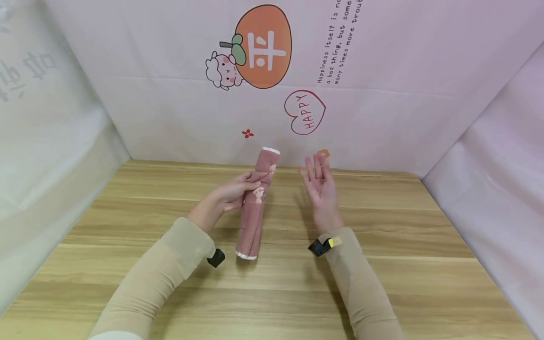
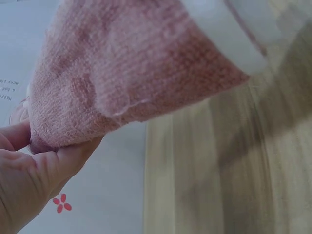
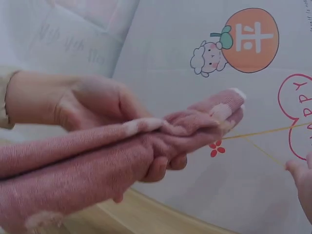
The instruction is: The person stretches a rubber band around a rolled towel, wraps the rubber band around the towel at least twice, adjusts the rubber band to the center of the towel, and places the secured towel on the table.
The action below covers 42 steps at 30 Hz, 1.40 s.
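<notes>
My left hand grips a rolled pink towel about its middle, thumb across the top. The roll has white trim at both ends and pale patterned patches, and it is held tilted above the table. A thin yellow rubber band runs from the far part of the roll to my right hand, in two strands that spread apart toward the fingers. That hand is to the right of the towel with its fingers straight and spread. How the band sits at the towel is hidden in the right wrist view.
A wood-grain table lies under both hands. Behind it stands a white cloth backdrop with an orange cartoon, a heart and lettering. White cloth also hangs along the left and right sides.
</notes>
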### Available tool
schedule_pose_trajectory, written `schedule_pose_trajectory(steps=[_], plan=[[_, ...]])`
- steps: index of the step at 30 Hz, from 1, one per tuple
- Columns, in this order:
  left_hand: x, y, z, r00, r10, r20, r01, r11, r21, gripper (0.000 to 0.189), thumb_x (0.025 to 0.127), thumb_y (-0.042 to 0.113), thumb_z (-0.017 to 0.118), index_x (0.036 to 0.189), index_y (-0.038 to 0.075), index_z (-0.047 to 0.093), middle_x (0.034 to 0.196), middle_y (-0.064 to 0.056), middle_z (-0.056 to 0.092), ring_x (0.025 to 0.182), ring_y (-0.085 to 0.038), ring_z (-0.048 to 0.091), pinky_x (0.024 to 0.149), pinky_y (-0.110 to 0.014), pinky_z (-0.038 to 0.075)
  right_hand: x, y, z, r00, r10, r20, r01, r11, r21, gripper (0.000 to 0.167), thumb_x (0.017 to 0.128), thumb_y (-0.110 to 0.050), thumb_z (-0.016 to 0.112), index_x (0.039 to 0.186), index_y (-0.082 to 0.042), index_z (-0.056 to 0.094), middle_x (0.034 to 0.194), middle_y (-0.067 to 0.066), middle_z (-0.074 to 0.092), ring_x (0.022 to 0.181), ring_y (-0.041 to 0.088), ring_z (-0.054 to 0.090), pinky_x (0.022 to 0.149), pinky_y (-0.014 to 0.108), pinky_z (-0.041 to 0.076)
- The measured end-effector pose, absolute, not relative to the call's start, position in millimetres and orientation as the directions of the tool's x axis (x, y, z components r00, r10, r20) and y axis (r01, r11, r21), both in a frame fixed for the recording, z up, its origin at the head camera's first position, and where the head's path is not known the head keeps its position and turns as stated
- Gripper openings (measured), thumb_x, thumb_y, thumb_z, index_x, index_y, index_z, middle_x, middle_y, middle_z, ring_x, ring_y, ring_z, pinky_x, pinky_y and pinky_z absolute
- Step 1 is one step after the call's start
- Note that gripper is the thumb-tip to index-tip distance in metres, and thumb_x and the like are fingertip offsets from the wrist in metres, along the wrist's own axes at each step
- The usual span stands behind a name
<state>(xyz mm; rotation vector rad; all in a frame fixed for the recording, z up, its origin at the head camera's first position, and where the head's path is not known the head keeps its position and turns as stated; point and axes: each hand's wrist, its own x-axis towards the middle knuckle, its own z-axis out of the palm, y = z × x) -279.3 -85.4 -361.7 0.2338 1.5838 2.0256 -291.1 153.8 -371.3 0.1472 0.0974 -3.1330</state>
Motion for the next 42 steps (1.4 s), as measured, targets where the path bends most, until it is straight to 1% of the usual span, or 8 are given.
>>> schedule_pose_trajectory(steps=[5,10,15,19,24,30,33,42], plan=[[-279,-83,-355,-0.856,0.478,-0.196,-0.269,-0.088,0.959,0.047,0.109,0.003,0.038,0.154,0.0,0.028,0.135,-0.015,0.046,0.106,-0.018,0.054,0.083,-0.026,0.053,-291,152,-371,-1.0,0.0,0.003,-0.001,-0.94,-0.342,0.048,0.109,-0.015,0.049,0.155,-0.009,0.036,0.164,0.005,0.033,0.15,0.027,0.031,0.122,0.05,0.021],[-278,-84,-345,-0.875,0.44,-0.204,-0.218,0.017,0.976,0.039,0.11,0.008,0.042,0.148,0.006,0.035,0.122,-0.012,0.053,0.099,-0.019,0.058,0.079,-0.032,0.053,-292,150,-369,-0.995,-0.008,0.095,-0.05,-0.804,-0.593,0.032,0.111,-0.011,0.045,0.142,-0.001,0.045,0.164,0.014,0.031,0.149,0.036,0.03,0.12,0.055,0.025],[-278,-89,-337,-0.883,0.427,-0.193,-0.172,0.089,0.981,0.04,0.109,0.008,0.046,0.148,0.009,0.038,0.114,-0.01,0.058,0.094,-0.021,0.061,0.077,-0.034,0.055,-291,152,-365,-0.989,-0.08,0.126,-0.047,-0.64,-0.767,0.046,0.111,-0.007,0.04,0.154,0.005,0.033,0.164,0.019,0.028,0.148,0.039,0.032,0.118,0.055,0.029],[-279,-91,-335,-0.883,0.44,-0.163,-0.126,0.113,0.986,0.039,0.108,0.005,0.047,0.146,0.005,0.04,0.119,-0.013,0.058,0.092,-0.018,0.062,0.081,-0.032,0.054,-290,154,-362,-0.979,-0.144,0.143,-0.045,-0.534,-0.844,0.051,0.111,-0.005,0.039,0.157,0.009,0.023,0.164,0.022,0.026,0.148,0.04,0.031,0.117,0.055,0.029],[-280,-94,-335,-0.888,0.44,-0.133,-0.06,0.176,0.983,0.041,0.107,0.004,0.047,0.148,0.005,0.041,0.13,-0.017,0.057,0.096,-0.018,0.062,0.087,-0.032,0.052,-291,157,-362,-0.967,-0.185,0.177,-0.094,-0.383,-0.919,0.05,0.106,0.005,0.045,0.154,0.011,0.029,0.16,0.024,0.033,0.146,0.039,0.035,0.116,0.052,0.033],[-279,-97,-333,-0.888,0.438,-0.137,-0.023,0.255,0.967,0.042,0.108,0.006,0.05,0.149,0.008,0.043,0.137,-0.018,0.054,0.104,-0.023,0.059,0.093,-0.037,0.049,-291,160,-361,-0.952,-0.204,0.228,-0.2,-0.149,-0.968,0.054,0.1,0.01,0.055,0.151,0.009,0.039,0.152,0.027,0.044,0.14,0.039,0.044,0.107,0.034,0.047],[-277,-99,-330,-0.888,0.442,-0.124,0.024,0.313,0.949,0.044,0.107,0.007,0.051,0.15,0.01,0.044,0.138,-0.017,0.054,0.108,-0.026,0.058,0.097,-0.041,0.047,-290,162,-358,-0.943,-0.221,0.248,-0.251,-0.011,-0.968,0.059,0.096,0.008,0.062,0.151,0.007,0.042,0.146,0.027,0.049,0.139,0.039,0.046,0.103,0.029,0.05],[-278,-100,-333,-0.876,0.482,-0.029,0.19,0.4,0.897,0.039,0.103,0.001,0.052,0.143,0.002,0.049,0.129,-0.02,0.059,0.109,-0.028,0.057,0.096,-0.04,0.048,-285,162,-349,-0.922,-0.294,0.252,-0.303,0.145,-0.942,0.066,0.093,0.002,0.073,0.152,0.001,0.043,0.148,0.021,0.046,0.141,0.036,0.042,0.114,0.048,0.039]])
